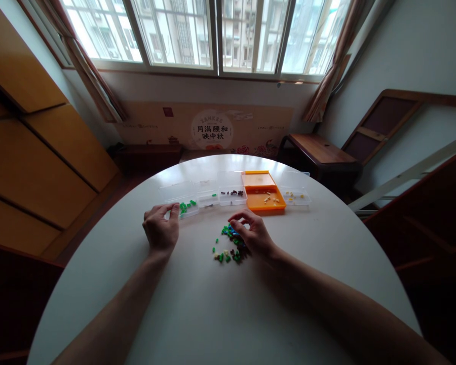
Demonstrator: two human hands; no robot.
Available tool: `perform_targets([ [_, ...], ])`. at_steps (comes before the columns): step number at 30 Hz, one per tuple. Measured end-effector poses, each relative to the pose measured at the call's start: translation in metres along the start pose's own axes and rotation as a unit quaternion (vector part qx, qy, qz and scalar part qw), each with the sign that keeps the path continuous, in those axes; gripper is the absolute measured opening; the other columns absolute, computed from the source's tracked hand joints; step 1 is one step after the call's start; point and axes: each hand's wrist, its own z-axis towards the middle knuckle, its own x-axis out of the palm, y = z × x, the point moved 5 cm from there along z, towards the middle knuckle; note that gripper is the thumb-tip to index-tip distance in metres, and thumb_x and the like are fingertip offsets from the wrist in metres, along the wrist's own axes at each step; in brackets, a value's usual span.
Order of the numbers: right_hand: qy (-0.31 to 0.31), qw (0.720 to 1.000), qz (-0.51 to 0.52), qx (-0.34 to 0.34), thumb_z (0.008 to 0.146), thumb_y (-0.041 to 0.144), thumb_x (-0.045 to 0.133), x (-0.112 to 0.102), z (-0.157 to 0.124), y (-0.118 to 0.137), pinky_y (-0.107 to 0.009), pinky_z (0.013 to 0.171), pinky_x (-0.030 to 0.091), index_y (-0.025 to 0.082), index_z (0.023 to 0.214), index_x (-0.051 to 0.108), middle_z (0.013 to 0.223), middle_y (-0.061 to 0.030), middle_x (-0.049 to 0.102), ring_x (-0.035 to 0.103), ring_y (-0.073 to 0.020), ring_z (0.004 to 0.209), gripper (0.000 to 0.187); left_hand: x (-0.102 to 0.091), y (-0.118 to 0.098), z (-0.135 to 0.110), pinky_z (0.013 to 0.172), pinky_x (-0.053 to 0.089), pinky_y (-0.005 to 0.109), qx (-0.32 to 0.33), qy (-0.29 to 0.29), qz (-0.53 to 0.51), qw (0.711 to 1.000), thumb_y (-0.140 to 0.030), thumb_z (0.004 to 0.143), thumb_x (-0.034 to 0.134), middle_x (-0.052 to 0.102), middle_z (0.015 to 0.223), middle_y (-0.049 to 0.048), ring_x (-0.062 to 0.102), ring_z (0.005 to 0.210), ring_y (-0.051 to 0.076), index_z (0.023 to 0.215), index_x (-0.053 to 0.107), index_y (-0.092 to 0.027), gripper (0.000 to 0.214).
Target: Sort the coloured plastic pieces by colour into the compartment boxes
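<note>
My left hand (161,228) is closed in a pinch at the near left edge of a clear box (192,213) that holds several green toy bricks (184,207). Whatever is between those fingertips is too small to make out. Over a loose pile of small green, blue, brown and cream bricks (226,257) hovers my right hand (256,234), thumb and forefinger drawn together at the pile's far edge. Blue bricks (232,230) show just below these fingertips, and the hand covers part of the pile. I cannot see what the right fingers hold, if anything.
Beyond the hands, open boxes stand in a row on the round white table (197,314): a clear one with dark bricks (233,192), an orange box (266,203) with cream pieces, and a clear one with yellow pieces (293,195). A wooden chair (323,149) stands behind.
</note>
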Motion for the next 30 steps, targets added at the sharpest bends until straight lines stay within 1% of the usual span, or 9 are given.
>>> perform_targets([
  [4,-0.007,1.000,-0.015,-0.011,0.083,0.030,0.060,-0.003,0.001,-0.001,-0.029,0.075,0.047,0.019,0.082,0.066,0.085,-0.0031,0.065,0.061,-0.0163,0.082,0.012,0.003,-0.003,-0.002,0.083,0.045,0.036,0.007,0.027,0.015,0.999,-0.038,0.085,0.055,0.072,0.086,0.0080,0.062,0.083,0.024,0.082,0.073,-0.017,0.028],
  [8,-0.022,0.999,-0.027,-0.018,0.083,0.029,0.060,-0.007,0.002,0.000,-0.030,0.075,0.047,0.019,0.082,0.066,0.084,-0.0028,0.065,0.060,-0.0167,0.082,0.011,0.007,-0.007,-0.005,0.082,0.045,0.037,-0.003,0.086,0.049,0.995,-0.035,0.078,0.061,0.072,0.089,0.0058,0.061,0.089,0.027,0.084,0.073,-0.021,0.019],
  [10,-0.027,0.999,-0.031,-0.021,0.083,0.028,0.060,-0.010,0.002,0.000,-0.030,0.075,0.047,0.019,0.082,0.066,0.084,-0.0029,0.065,0.060,-0.0167,0.082,0.011,0.007,-0.011,-0.007,0.082,0.045,0.038,0.000,0.107,0.061,0.992,-0.033,0.076,0.062,0.072,0.089,0.0054,0.061,0.090,0.027,0.082,0.073,-0.022,0.016],
  [14,-0.041,0.998,-0.035,-0.021,0.083,0.028,0.060,-0.016,0.004,0.000,-0.029,0.074,0.047,0.019,0.081,0.066,0.084,-0.0029,0.064,0.060,-0.0163,0.081,0.011,0.005,-0.020,-0.010,0.079,0.044,0.037,0.018,0.128,0.068,0.989,-0.029,0.076,0.062,0.070,0.083,0.0042,0.062,0.083,0.025,0.076,0.071,-0.022,0.012],
  [18,-0.045,0.998,-0.041,-0.025,0.083,0.028,0.059,-0.017,0.005,-0.002,-0.029,0.073,0.047,0.019,0.081,0.066,0.083,-0.0030,0.064,0.060,-0.0161,0.080,0.011,0.005,-0.028,-0.012,0.079,0.044,0.034,0.054,0.146,0.047,0.987,-0.028,0.079,0.060,0.070,0.082,0.0028,0.063,0.082,0.022,0.076,0.071,-0.023,0.013],
  [21,-0.042,0.998,-0.045,-0.029,0.083,0.028,0.059,-0.017,0.006,-0.002,-0.029,0.073,0.047,0.019,0.081,0.066,0.084,-0.0031,0.064,0.060,-0.0162,0.081,0.011,0.006,-0.031,-0.014,0.079,0.044,0.033,0.068,0.161,0.035,0.984,-0.027,0.080,0.058,0.071,0.082,0.0019,0.064,0.080,0.021,0.077,0.071,-0.023,0.014],
  [25,-0.042,0.997,-0.057,-0.034,0.083,0.026,0.059,-0.018,0.007,-0.003,-0.030,0.074,0.046,0.019,0.081,0.065,0.084,-0.0031,0.063,0.059,-0.0165,0.082,0.010,0.005,-0.037,-0.017,0.082,0.042,0.035,0.100,0.161,0.026,0.981,-0.028,0.081,0.059,0.072,0.085,0.0020,0.063,0.084,0.021,0.079,0.071,-0.023,0.013],
  [28,-0.023,0.995,-0.085,-0.049,0.083,0.023,0.059,-0.018,0.007,-0.002,-0.032,0.078,0.047,0.020,0.083,0.066,0.087,-0.0035,0.062,0.058,-0.0175,0.086,0.008,-0.001,-0.044,-0.018,0.082,0.040,0.038,0.140,0.131,0.022,0.981,-0.026,0.081,0.061,0.072,0.089,0.0033,0.062,0.088,0.023,0.086,0.071,-0.023,0.011],
  [30,0.011,0.990,-0.123,-0.070,0.080,0.018,0.061,-0.017,0.006,0.000,-0.035,0.084,0.046,0.021,0.085,0.067,0.092,-0.0043,0.062,0.057,-0.0188,0.091,0.009,-0.006,-0.049,-0.019,0.083,0.040,0.038,0.154,0.104,0.009,0.983,-0.025,0.082,0.061,0.072,0.090,0.0036,0.061,0.088,0.023,0.087,0.071,-0.023,0.011],
])
